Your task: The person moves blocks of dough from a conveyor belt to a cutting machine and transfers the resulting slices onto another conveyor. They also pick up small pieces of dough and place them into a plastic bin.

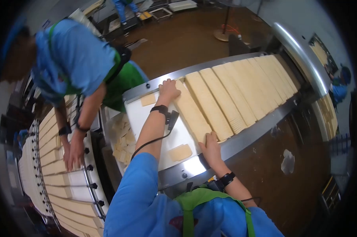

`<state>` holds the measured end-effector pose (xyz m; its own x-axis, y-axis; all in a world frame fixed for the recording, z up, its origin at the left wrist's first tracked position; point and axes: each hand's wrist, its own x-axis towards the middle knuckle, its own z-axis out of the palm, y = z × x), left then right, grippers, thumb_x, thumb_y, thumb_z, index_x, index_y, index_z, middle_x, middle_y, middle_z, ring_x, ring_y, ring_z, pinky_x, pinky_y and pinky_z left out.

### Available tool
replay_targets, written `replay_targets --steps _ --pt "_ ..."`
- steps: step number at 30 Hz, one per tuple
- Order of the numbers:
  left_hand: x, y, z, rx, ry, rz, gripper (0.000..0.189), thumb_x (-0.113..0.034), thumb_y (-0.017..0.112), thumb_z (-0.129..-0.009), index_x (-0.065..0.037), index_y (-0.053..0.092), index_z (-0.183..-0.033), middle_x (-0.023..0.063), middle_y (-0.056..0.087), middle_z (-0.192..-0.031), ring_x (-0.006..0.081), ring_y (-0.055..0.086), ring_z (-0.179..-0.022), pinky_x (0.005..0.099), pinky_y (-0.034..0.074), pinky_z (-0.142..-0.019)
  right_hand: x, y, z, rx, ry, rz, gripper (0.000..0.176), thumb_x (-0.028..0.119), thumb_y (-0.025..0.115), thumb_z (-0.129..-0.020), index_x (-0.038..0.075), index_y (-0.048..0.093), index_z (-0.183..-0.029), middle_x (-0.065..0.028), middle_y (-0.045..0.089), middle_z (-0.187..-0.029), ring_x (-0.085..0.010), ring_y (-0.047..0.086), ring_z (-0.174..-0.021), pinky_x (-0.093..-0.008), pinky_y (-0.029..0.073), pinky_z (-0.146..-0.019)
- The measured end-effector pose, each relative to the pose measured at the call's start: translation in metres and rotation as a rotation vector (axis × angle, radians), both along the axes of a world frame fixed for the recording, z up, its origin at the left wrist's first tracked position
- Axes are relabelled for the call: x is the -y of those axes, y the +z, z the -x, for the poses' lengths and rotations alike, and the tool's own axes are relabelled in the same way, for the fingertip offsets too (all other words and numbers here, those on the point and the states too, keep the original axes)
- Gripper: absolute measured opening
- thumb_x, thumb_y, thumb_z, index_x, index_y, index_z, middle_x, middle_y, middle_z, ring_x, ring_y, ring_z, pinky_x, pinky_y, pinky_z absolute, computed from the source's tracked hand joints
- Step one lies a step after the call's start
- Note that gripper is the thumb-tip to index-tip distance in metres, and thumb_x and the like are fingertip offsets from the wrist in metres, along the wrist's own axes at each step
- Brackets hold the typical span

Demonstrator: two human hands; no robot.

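Observation:
A long pale slab (pixel 194 114) lies at the near left end of a row of similar slabs (pixel 241 91) on a metal-edged conveyor. My left hand (pixel 169 90) grips its far end, fingers bent over the edge. At its near end my right hand (pixel 211 149) holds the corner, fingers curled against it. Two loose flat pieces, one (pixel 148 99) beyond my left wrist and one (pixel 180 152) near the front rail, rest on the white surface (pixel 137 114). Both wrists wear dark bands.
A person in blue with a green apron (pixel 79 59) leans over a second conveyor (pixel 103 201) of slabs at left. Between the conveyors sits a bin of broken pieces (pixel 123 138). A shiny metal cylinder (pixel 302 57) stands at right. Other people work farther off.

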<state>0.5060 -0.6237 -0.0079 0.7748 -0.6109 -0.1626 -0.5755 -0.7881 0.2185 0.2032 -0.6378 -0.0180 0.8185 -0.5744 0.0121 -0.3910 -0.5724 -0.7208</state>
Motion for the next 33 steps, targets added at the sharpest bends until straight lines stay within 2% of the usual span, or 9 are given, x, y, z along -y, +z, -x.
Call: replay_targets --steps 4,8,10,13,16,22,24,28,33 --pt "-0.073 0.01 0.003 -0.017 0.197 -0.064 0.051 -0.023 0.063 -0.059 -0.004 0.057 -0.106 0.0124 0.05 -0.112 0.0276 0.042 -0.111 0.0446 0.032 -0.092 0.008 -0.017 -0.002 0.01 0.232 0.091 0.039 0.018 0.065 -0.071 -0.001 0.044 -0.098 -0.0251 0.047 -0.1 -0.0432 0.05 -0.089 -0.0448 0.044 -0.073" --pt "-0.197 -0.027 0.018 -0.056 0.313 0.092 0.053 -0.028 0.069 -0.056 -0.001 0.057 -0.1 0.0184 0.051 -0.106 0.0312 0.045 -0.105 0.0442 0.035 -0.089 0.018 -0.011 -0.018 -0.061 0.372 0.268 0.082 0.031 0.074 -0.063 -0.005 0.032 -0.124 -0.0218 0.04 -0.123 -0.0376 0.047 -0.107 -0.0427 0.043 -0.086" --pt "-0.237 -0.02 0.057 -0.123 0.326 0.491 0.053 -0.027 0.074 -0.054 -0.001 0.052 -0.094 0.0161 0.051 -0.097 0.0273 0.049 -0.096 0.0383 0.04 -0.083 0.007 -0.006 -0.037 -0.336 0.335 0.198 0.087 0.03 0.076 -0.059 -0.001 0.03 -0.125 -0.0205 0.038 -0.125 -0.0379 0.048 -0.104 -0.0424 0.044 -0.084" --pt "-0.277 -0.053 0.087 -0.208 0.483 1.094 0.053 -0.023 0.077 -0.058 -0.003 0.043 -0.094 0.0092 0.05 -0.087 0.0219 0.051 -0.085 0.0331 0.042 -0.076 -0.014 -0.005 -0.059 -0.306 0.375 0.262 0.087 0.025 0.077 -0.055 0.003 0.031 -0.126 -0.0195 0.038 -0.123 -0.0375 0.05 -0.099 -0.0417 0.045 -0.082" --pt "-0.341 -0.051 0.107 -0.08 0.676 1.262 0.05 -0.016 0.076 -0.062 -0.004 0.041 -0.096 0.0075 0.049 -0.088 0.0184 0.049 -0.085 0.029 0.041 -0.076 -0.067 0.006 -0.071 -0.037 0.44 0.351 0.086 0.02 0.078 -0.051 0.007 0.034 -0.124 -0.0189 0.038 -0.121 -0.0368 0.051 -0.095 -0.0416 0.046 -0.08" --pt "-0.536 0.053 0.171 0.502 1.148 1.055 0.031 -0.026 0.041 -0.092 0.0 0.056 -0.096 0.0121 0.06 -0.082 0.0204 0.056 -0.076 0.0322 0.044 -0.07 -0.235 0.064 -0.081 0.27 0.844 -0.004 0.094 0.023 0.077 -0.06 0.001 0.021 -0.134 -0.0241 0.038 -0.125 -0.0379 0.041 -0.114 -0.04 0.038 -0.092" --pt "-0.632 0.019 0.171 0.515 1.113 1.223 0.03 -0.025 0.044 -0.091 0.001 0.061 -0.093 0.0081 0.061 -0.077 0.0132 0.054 -0.073 0.0284 0.044 -0.067 -0.289 0.07 -0.074 0.223 0.878 -0.143 0.088 0.02 0.073 -0.066 0.001 0.02 -0.134 -0.0247 0.038 -0.125 -0.0378 0.041 -0.113 -0.04 0.038 -0.091" --pt "-0.741 0.012 0.182 0.354 1.213 0.693 0.028 -0.024 0.051 -0.085 0.0 0.061 -0.094 0.0129 0.064 -0.081 0.019 0.06 -0.074 0.0296 0.045 -0.067 -0.377 0.079 -0.057 0.176 0.957 -0.441 0.075 0.015 0.063 -0.075 0.0 0.019 -0.134 -0.0255 0.038 -0.124 -0.0374 0.042 -0.112 -0.0391 0.038 -0.09" --pt "-0.789 0.007 0.171 0.286 1.031 0.235 0.032 -0.031 0.052 -0.082 -0.003 0.061 -0.094 0.0156 0.062 -0.089 0.0343 0.057 -0.083 0.0403 0.045 -0.072 -0.437 0.096 -0.053 0.342 1.023 -0.279 0.057 0.009 0.05 -0.08 -0.002 0.025 -0.13 -0.0243 0.042 -0.115 -0.0404 0.048 -0.099 -0.0396 0.041 -0.085"
